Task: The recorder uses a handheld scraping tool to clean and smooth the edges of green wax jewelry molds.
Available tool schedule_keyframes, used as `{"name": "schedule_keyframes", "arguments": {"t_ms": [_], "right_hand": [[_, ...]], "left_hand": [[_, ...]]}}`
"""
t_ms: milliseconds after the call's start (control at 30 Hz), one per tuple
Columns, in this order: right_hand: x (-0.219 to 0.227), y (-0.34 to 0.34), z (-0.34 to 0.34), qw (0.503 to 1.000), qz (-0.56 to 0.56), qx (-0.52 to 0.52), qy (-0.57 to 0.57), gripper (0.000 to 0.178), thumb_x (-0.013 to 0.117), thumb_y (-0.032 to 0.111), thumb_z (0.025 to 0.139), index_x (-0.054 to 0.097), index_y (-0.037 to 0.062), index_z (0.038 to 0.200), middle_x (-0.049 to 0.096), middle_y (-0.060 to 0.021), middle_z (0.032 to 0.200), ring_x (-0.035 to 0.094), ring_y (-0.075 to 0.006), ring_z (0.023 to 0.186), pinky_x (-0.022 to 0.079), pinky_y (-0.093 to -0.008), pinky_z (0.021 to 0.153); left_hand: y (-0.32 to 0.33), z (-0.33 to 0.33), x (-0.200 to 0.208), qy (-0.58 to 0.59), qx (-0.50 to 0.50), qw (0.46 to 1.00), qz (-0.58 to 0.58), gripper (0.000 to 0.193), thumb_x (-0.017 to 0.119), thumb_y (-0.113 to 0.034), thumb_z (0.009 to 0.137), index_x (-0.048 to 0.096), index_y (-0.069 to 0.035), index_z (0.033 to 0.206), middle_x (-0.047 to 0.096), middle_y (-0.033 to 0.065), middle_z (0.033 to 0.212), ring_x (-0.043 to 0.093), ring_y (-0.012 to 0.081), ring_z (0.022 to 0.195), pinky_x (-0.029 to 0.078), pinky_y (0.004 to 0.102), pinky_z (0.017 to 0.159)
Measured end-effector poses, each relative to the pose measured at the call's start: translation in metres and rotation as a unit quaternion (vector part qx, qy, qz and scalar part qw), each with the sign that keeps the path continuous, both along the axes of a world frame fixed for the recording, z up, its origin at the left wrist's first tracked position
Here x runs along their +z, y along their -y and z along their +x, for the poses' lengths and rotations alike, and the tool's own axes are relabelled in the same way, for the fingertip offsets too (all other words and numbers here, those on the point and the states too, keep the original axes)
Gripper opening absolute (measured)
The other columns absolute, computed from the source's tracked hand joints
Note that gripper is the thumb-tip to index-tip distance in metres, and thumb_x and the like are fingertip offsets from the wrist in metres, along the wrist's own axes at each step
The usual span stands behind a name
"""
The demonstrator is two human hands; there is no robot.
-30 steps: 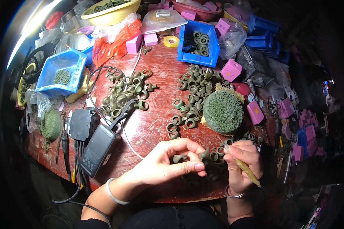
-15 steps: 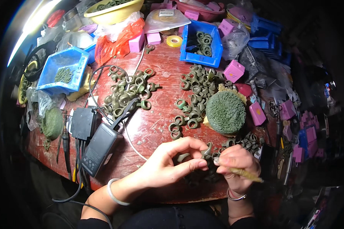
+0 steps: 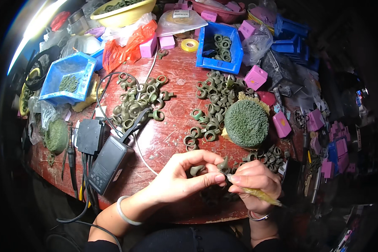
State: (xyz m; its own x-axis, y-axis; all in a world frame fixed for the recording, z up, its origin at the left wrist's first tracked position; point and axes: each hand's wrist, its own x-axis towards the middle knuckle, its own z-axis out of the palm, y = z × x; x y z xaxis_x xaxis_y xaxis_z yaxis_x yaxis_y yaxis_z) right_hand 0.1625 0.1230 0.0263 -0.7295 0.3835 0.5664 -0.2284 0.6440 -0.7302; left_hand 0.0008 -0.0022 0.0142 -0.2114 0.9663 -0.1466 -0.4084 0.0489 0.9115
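Near the table's front edge, my left hand [image 3: 178, 174] is closed, pinching a dark green ring [image 3: 223, 164] between thumb and fingers. A similar green piece [image 3: 197, 170] shows in the gap of the same hand; whether it is held or lies behind is unclear. My right hand [image 3: 258, 180] is closed on a slim tool with a yellowish handle [image 3: 262, 195]. The tool's front end meets the ring, though fingers hide its tip. Several dark rings lie in shadow beneath both hands. Just beyond the right hand is a round, rough green pad [image 3: 246, 123].
Loose green rings form a left pile [image 3: 138, 103] and a right pile [image 3: 214, 98] on the red table [image 3: 176, 138]. A black power adapter [image 3: 111, 164] with cables lies at left. Blue bins [image 3: 219, 63], pink blocks [image 3: 256, 77] and plastic bags crowd the far side.
My right hand has shifted slightly left, closer to the left hand, and the tool's handle has moved with it. The left hand keeps its pinch on the ring.
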Motion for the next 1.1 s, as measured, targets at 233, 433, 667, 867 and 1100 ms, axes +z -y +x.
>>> {"name": "schedule_keyframes", "arguments": {"t_ms": [233,433,667,867,1100], "right_hand": [[0.002,-0.001,-0.002,1.0,0.008,-0.005,-0.001,0.032,0.081,0.001,0.066,0.066,0.0072,0.094,0.065,-0.0055,0.083,0.065,-0.022,0.073,0.054,-0.0313,0.065],[-0.012,-0.005,0.003,0.993,-0.087,-0.01,-0.078,0.018,0.076,0.008,0.078,0.065,0.003,0.092,0.069,-0.0095,0.086,0.065,-0.0201,0.073,0.052,-0.0318,0.066],[-0.004,-0.003,0.0,0.996,-0.078,0.008,-0.047,0.021,0.077,0.005,0.077,0.066,0.0024,0.095,0.069,-0.0094,0.085,0.064,-0.0203,0.074,0.051,-0.031,0.068],[-0.008,-0.007,0.005,0.996,-0.074,-0.036,-0.034,0.023,0.076,0.001,0.076,0.066,0.0015,0.097,0.068,-0.0095,0.084,0.064,-0.0203,0.073,0.051,-0.03,0.068],[-0.009,-0.007,0.002,0.989,-0.129,-0.02,-0.067,0.02,0.075,0.002,0.078,0.066,-0.0004,0.095,0.067,-0.0098,0.082,0.064,-0.0196,0.072,0.052,-0.0292,0.068]], "left_hand": [[-0.001,0.0,0.001,-0.003,-0.003,1.0,-0.006,0.027,0.07,-0.011,0.088,0.061,0.004,0.109,0.065,-0.0001,0.084,0.057,0.0042,0.08,0.047,0.0214,0.073],[-0.001,0.002,0.001,-0.037,0.015,0.999,0.013,0.024,0.071,-0.011,0.087,0.063,0.001,0.106,0.064,-0.0004,0.084,0.055,0.0043,0.078,0.046,0.0209,0.072],[-0.001,0.004,-0.006,-0.199,0.078,0.976,0.049,0.018,0.074,-0.012,0.085,0.067,-0.002,0.098,0.06,-0.0031,0.071,0.042,0.0005,0.059,0.035,0.0199,0.051],[-0.003,0.003,-0.001,-0.185,0.038,0.982,0.008,0.017,0.074,-0.007,0.084,0.066,0.0,0.097,0.066,0.0035,0.086,0.058,0.0062,0.078,0.046,0.0224,0.068],[-0.003,0.003,-0.004,-0.249,0.065,0.961,0.106,0.019,0.074,-0.011,0.083,0.067,-0.002,0.098,0.066,0.0049,0.082,0.057,0.0081,0.067,0.045,0.024,0.058]]}}
